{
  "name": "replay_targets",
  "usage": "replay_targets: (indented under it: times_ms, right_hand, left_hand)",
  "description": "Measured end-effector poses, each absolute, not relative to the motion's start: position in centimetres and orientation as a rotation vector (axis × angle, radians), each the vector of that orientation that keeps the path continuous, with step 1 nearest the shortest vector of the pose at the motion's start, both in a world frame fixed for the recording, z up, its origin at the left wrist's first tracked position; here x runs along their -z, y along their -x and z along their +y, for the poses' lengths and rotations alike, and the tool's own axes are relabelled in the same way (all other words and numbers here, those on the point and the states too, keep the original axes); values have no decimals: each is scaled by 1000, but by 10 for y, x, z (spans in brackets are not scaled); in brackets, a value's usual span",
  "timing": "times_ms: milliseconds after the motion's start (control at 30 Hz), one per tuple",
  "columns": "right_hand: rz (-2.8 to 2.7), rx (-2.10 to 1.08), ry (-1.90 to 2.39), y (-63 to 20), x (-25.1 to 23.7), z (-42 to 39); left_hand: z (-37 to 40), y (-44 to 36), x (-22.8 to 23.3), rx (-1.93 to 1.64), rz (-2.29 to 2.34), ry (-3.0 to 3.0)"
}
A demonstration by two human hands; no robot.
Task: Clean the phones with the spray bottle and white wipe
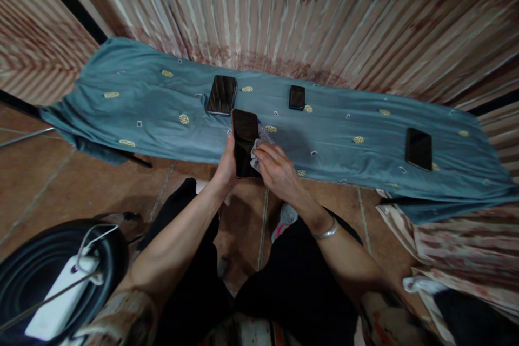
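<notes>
Four phones (245, 140), seemingly one cloth (256, 152)

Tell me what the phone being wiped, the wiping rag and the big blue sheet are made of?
The phone in the left hand looks like smooth glass: dark, glossy, reflecting light. The rag under the right hand seems soft cloth or tissue, whitish and crumpled. The blue sheet looks like woven fabric: matte, wrinkled, with small yellow stitched-looking patterns.

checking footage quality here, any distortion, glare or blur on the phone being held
Head view: strong wide-angle bend curves the blue cloth and curtain folds; dim, soft light; the phone in the left hand shows faint streaky reflections, no hard glare; right hand with the wipe is slightly soft.
</notes>
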State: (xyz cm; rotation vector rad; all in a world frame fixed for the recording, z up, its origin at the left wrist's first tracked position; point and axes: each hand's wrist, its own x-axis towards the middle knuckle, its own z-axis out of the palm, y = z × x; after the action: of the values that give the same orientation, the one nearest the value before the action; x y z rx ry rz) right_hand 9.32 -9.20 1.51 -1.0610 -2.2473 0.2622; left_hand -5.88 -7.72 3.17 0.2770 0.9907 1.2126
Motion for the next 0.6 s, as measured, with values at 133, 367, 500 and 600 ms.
replay_targets:
  times_ms: [133,367,500,600]
  right_hand:
    - [-2247,-248,1038,-89,-15,-100]
    - [-2220,-237,1019,-91,-10,-100]
    - [-2210,-245,1059,-95,-9,-92]
    - [-2190,-232,1076,-95,-9,-87]
  left_hand:
    - [-75,64,-31,-1237,1012,-294]
    - [-69,61,-32,-1279,929,-294]
    - [-67,54,-32,-1234,916,-264]
    - [-67,51,-34,-1224,881,-268]
